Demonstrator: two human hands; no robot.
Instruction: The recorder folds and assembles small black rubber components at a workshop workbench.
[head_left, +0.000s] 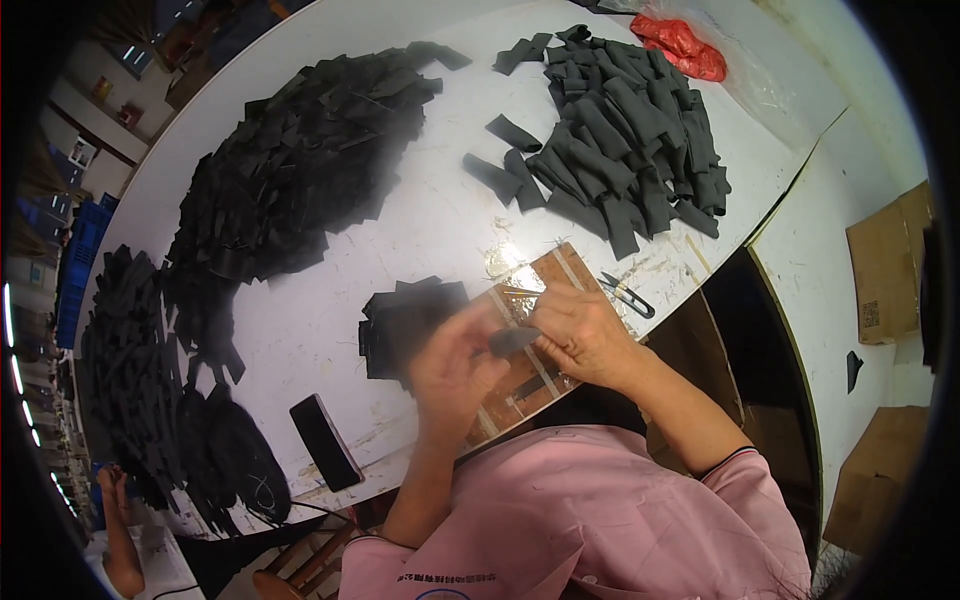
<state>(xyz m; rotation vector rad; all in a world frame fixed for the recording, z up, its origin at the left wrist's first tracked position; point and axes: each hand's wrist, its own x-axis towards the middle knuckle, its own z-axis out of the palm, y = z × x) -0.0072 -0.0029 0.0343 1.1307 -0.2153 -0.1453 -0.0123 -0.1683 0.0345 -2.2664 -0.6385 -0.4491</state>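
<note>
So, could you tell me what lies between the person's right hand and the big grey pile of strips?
In the head view, small black snips lie on the white table between the right hand and the grey strip pile.

Motion blur smears the left hand (452, 372) so its finger positions cannot be read, the dark strip (513, 340) is half hidden between both hands, the red bag (680, 45) at one o'clock is partly cut off, and the co-worker's arm (118, 530) at eight o'clock leaves frame.
</note>
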